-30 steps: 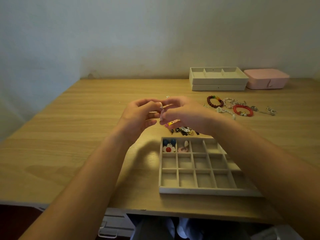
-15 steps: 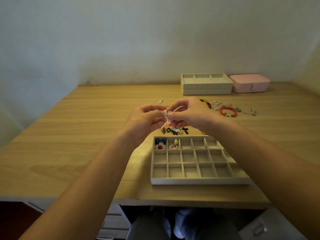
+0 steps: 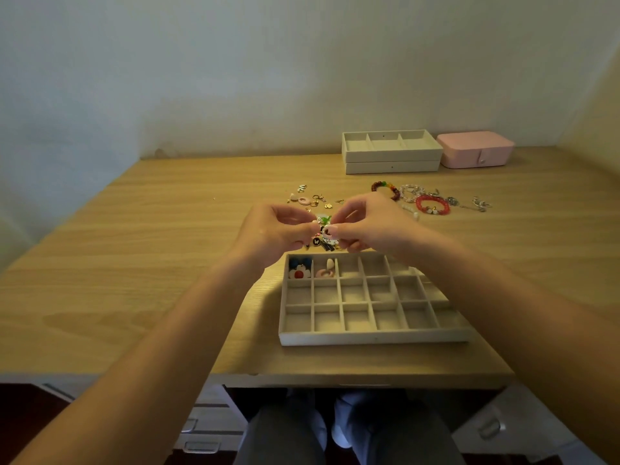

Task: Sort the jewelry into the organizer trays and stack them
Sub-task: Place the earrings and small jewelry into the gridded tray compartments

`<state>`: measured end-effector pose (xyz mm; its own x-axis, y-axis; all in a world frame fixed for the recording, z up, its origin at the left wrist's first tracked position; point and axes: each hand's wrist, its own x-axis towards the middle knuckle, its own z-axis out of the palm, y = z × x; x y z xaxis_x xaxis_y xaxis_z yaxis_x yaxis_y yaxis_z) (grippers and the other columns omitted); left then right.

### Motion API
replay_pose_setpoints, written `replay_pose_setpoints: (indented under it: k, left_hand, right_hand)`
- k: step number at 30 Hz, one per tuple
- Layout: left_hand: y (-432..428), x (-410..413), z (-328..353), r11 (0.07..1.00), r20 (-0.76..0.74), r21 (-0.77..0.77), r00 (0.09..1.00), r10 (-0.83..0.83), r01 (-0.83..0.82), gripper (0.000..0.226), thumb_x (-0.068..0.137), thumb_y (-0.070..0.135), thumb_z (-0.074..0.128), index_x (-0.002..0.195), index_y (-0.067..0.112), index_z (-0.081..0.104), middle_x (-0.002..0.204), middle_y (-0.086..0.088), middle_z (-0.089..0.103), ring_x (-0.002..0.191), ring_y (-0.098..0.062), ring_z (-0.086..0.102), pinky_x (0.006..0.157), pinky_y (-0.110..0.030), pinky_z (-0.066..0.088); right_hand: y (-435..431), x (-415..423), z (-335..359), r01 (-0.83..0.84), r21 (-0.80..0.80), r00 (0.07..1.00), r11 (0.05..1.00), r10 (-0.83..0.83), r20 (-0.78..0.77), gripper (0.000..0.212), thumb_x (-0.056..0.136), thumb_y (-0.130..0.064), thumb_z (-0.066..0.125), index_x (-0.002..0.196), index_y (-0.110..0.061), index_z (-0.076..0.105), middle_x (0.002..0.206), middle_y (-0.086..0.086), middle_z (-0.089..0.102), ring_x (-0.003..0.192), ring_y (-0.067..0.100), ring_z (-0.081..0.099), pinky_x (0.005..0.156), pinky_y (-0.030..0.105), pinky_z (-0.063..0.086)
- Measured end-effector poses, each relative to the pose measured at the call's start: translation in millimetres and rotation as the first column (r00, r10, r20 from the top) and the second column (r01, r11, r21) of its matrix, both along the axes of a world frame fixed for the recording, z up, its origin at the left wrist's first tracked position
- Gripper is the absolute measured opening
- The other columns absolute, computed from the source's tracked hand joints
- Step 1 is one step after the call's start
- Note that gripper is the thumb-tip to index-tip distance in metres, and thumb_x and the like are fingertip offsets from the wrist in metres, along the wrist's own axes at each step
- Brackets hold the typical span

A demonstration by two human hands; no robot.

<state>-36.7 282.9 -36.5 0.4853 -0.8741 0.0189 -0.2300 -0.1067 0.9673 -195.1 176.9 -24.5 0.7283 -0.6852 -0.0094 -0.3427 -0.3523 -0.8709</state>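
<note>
Your left hand [image 3: 278, 229] and right hand [image 3: 365, 226] meet in the air just beyond the far edge of the compartment tray [image 3: 372, 338]. The fingertips of both are curled in and pinch one small piece [image 3: 323, 219] between them. It shows white and a touch of green, but it is too small to tell what kind of jewelry it is.

Right under your fingertips, a pile of charms [image 3: 323, 244] lies on the table [image 3: 134, 263], close against the tray's far rim. The tray sits flat in front of you, near the table's near edge, and your right forearm crosses over its right side.

In the tray's far row, the leftmost compartment holds the flower pieces [image 3: 299, 268], blue ones and a white one with a red centre. The compartment just right of it holds a pink ring [image 3: 324, 272] with a pale drop beside it.

Farther off and slightly left of your hands, loose earrings [image 3: 308, 198] are scattered on the wood. To the right of your hands lie the bracelets [image 3: 432, 204]: a dark beaded one, a clear one and a red one, close together.

At the far edge, against the wall, the stacked trays [image 3: 391, 152] rest one on the other. The pink box [image 3: 476, 149] stands just to their right, with its lid down.
</note>
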Motion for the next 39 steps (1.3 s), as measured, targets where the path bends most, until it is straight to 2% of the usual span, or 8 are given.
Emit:
replay_pose_setpoints:
  k: [4,8,12,21,25,29,35,39]
  left_hand:
    - [0,4,-6,0.992,0.192,0.121,0.980,-0.059,0.037,0.010,0.077,0.019,0.086,0.084,0.021,0.079,0.078,0.004,0.075,0.071,-0.008,0.067,0.056,-0.019,0.051]
    - [-2,5,-14,0.978,0.336,0.197,0.932,-0.135,0.070,0.013,0.073,0.027,0.089,0.083,0.027,0.082,0.083,0.006,0.077,0.083,-0.009,0.071,0.071,-0.029,0.059]
    - [-2,2,-14,0.971,0.465,0.217,0.864,-0.193,0.100,0.012,0.076,0.026,0.087,0.086,0.024,0.082,0.077,0.006,0.075,0.071,-0.004,0.066,0.057,-0.013,0.046]
    - [-2,-3,-12,0.968,0.674,0.245,0.708,-0.212,0.057,0.006,0.079,0.034,0.082,0.085,0.032,0.080,0.074,0.005,0.071,0.073,-0.016,0.066,0.067,-0.039,0.055]
    - [3,-5,-8,0.969,0.797,0.243,0.563,-0.220,0.035,0.007,0.084,0.035,0.076,0.089,0.037,0.080,0.079,0.012,0.067,0.084,-0.014,0.060,0.068,-0.033,0.051]
    - [4,-10,-6,0.971,0.886,0.238,0.404,-0.226,0.021,0.009,0.089,0.038,0.072,0.096,0.040,0.077,0.090,0.010,0.063,0.096,-0.016,0.053,0.067,-0.031,0.040]
    - [7,-14,-4,0.973,0.920,0.229,0.325,-0.220,0.009,0.013,0.092,0.040,0.068,0.102,0.042,0.076,0.103,0.007,0.065,0.104,-0.019,0.059,0.073,-0.032,0.050]
    - [8,-17,-6,0.980,0.942,0.195,0.284,-0.179,-0.030,0.015,0.092,0.038,0.068,0.103,0.040,0.076,0.107,0.010,0.065,0.107,-0.017,0.060,0.069,-0.028,0.041]
  right_hand:
    - [0,0,-6,-0.034,-0.083,0.992,0.996,0.024,-0.121,0.010,0.084,-0.022,0.083,0.089,-0.015,0.078,0.078,0.000,0.077,0.072,0.013,0.073,0.063,0.025,0.060]
    - [4,3,-10,-0.089,-0.177,0.974,0.980,0.048,-0.222,0.007,0.084,-0.024,0.083,0.086,-0.019,0.079,0.076,-0.002,0.076,0.075,0.016,0.074,0.071,0.035,0.064]
    - [11,6,-14,-0.118,-0.300,0.963,0.947,0.035,-0.268,0.010,0.084,-0.031,0.083,0.087,-0.022,0.081,0.077,-0.010,0.073,0.071,0.003,0.066,0.060,0.021,0.051]
    - [16,10,-26,-0.121,-0.446,0.954,0.887,-0.020,-0.299,0.009,0.089,-0.032,0.078,0.090,-0.024,0.082,0.079,-0.010,0.067,0.072,0.003,0.056,0.060,0.020,0.043]
    - [17,9,-28,-0.178,-0.455,0.946,0.872,0.024,-0.325,0.010,0.093,-0.027,0.074,0.092,-0.023,0.083,0.079,-0.006,0.069,0.070,0.004,0.054,0.069,0.027,0.044]
    - [17,6,-25,-0.199,-0.424,0.940,0.884,0.050,-0.337,0.013,0.093,-0.020,0.071,0.090,-0.023,0.083,0.076,-0.010,0.067,0.068,0.004,0.056,0.057,0.017,0.038]
    - [9,5,-25,-0.117,-0.369,0.962,0.922,0.013,-0.272,0.013,0.092,-0.022,0.070,0.092,-0.020,0.083,0.080,-0.013,0.067,0.076,0.004,0.059,0.060,0.020,0.041]
    - [8,2,-25,-0.114,-0.356,0.966,0.928,0.019,-0.258,0.013,0.093,-0.022,0.070,0.094,-0.021,0.083,0.080,-0.012,0.068,0.078,0.005,0.059,0.062,0.020,0.042]
